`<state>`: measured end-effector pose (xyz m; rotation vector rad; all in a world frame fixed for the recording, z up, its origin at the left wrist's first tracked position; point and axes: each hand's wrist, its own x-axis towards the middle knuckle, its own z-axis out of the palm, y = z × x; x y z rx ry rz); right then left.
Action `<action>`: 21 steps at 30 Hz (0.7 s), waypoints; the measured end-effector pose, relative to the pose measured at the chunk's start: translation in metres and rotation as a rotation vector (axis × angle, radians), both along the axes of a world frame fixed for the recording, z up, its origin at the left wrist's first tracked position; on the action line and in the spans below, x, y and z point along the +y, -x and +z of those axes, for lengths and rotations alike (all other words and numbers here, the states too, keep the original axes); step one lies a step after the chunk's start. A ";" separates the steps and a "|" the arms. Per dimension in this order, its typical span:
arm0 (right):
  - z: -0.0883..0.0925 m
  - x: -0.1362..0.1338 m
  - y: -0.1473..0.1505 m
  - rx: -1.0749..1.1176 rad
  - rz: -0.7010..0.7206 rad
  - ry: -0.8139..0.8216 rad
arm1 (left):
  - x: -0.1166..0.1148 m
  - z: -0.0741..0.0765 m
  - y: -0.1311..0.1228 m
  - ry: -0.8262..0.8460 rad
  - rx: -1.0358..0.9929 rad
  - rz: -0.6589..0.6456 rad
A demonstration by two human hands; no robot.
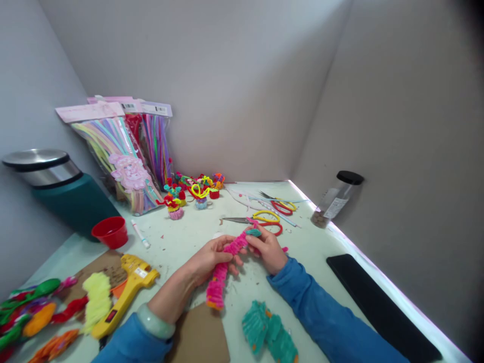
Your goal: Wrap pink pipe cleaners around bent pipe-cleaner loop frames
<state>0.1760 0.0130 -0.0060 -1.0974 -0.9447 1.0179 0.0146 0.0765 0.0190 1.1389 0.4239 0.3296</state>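
Over the middle of the table my left hand [214,259] is closed around a fuzzy pink pipe-cleaner strip [216,290], which hangs toward me and shows orange at its lower end. My right hand [266,247] pinches the strip's far end, where a small teal piece [253,232] sits at the fingertips. Part of the strip is hidden by my fingers. Just beyond my hands lie scissors [266,217] with yellow and red handles. A teal fuzzy piece [270,330] with orange spots rests nearer to me, below my right forearm.
At left are a yellow glue gun [130,292], colourful fuzzy pieces [41,312], a red cup [110,233] and a teal bottle [75,196]. Bagged pipe cleaners [124,151] lean behind small finished figures [175,207]. Rightward are a clear jar [335,201] and a black strip [378,302].
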 end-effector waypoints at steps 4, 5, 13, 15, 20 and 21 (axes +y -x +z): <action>0.001 0.000 -0.001 -0.015 -0.018 -0.054 | 0.000 0.003 0.001 -0.077 0.088 0.011; 0.001 0.000 -0.001 -0.024 -0.020 -0.057 | 0.000 0.003 0.000 -0.106 0.111 0.023; 0.004 -0.004 0.004 -0.309 -0.063 -0.158 | -0.002 0.000 -0.005 -0.519 0.282 0.174; 0.003 -0.005 0.004 -0.380 -0.067 -0.226 | -0.002 0.002 -0.006 -0.766 0.274 0.298; 0.001 -0.006 -0.001 -0.210 0.004 -0.251 | -0.004 0.003 -0.004 -1.243 0.269 0.507; 0.002 -0.006 -0.001 -0.181 -0.027 -0.230 | -0.004 0.003 -0.003 -1.296 0.275 0.525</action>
